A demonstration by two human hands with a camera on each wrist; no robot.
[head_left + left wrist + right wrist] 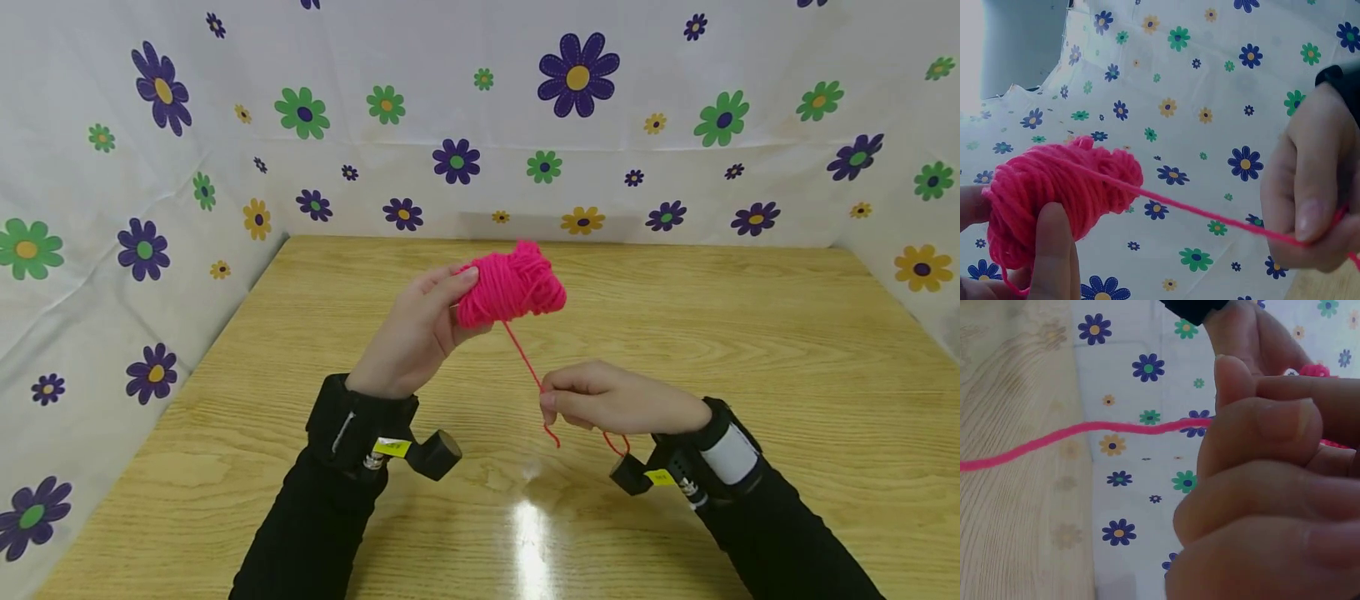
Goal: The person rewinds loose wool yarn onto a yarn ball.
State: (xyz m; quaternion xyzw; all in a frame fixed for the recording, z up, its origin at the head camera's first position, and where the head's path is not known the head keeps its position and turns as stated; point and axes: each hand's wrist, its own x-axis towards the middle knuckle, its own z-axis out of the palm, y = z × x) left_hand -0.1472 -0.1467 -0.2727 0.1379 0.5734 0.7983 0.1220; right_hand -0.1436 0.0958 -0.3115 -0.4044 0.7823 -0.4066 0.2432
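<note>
A bundle of bright pink yarn [513, 286] is held up over the table by my left hand [420, 329], thumb on the near side. In the left wrist view the wound yarn [1063, 194] lies between the thumb and the other fingers. One strand [1210, 214] runs taut from the bundle to my right hand [615, 397], which pinches it between thumb and curled fingers. Past the pinch a loose end [551, 435] hangs down, and a small loop of yarn [617, 444] shows under the right hand. The strand [1085, 427] also trails left in the right wrist view.
Below both hands spreads a wood-grain table [225, 433]. A white cloth [480, 117] printed with flowers hangs behind it and along the sides. Each wrist wears a black strap with a small camera mount [435, 455].
</note>
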